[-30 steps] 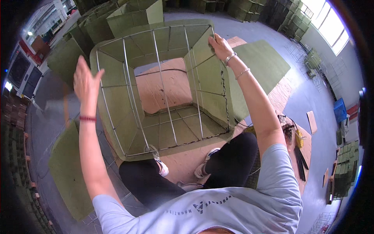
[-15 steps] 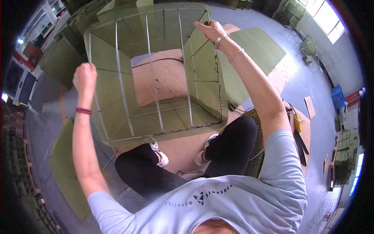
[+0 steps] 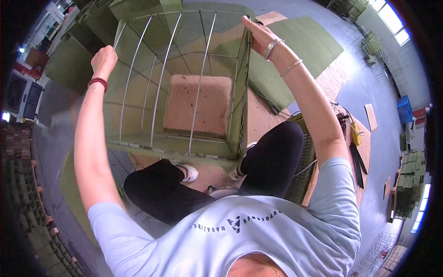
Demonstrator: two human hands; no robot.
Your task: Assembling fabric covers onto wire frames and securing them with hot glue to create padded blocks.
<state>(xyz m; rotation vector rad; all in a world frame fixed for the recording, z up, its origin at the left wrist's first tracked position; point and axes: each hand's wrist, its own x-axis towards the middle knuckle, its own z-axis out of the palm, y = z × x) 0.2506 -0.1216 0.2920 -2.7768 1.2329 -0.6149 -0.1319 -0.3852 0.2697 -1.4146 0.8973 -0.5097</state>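
Grey workshop floor spreads around a seated person, with stacks of green panels (image 3: 69,64) at the far left and flat brown boards beneath. The left hand (image 3: 104,57) is clenched on the near left top corner of a tall box frame (image 3: 184,92), thin metal rods lined with stiff green felt-like sheets. The frame stands upright just past the person's knees, open at top, brown board showing through its bottom. The right hand (image 3: 256,33) grasps the right wall's top edge. Walls appear fitted; whether they are fastened cannot be told. Another green sheet (image 3: 304,46) lies flat at right.
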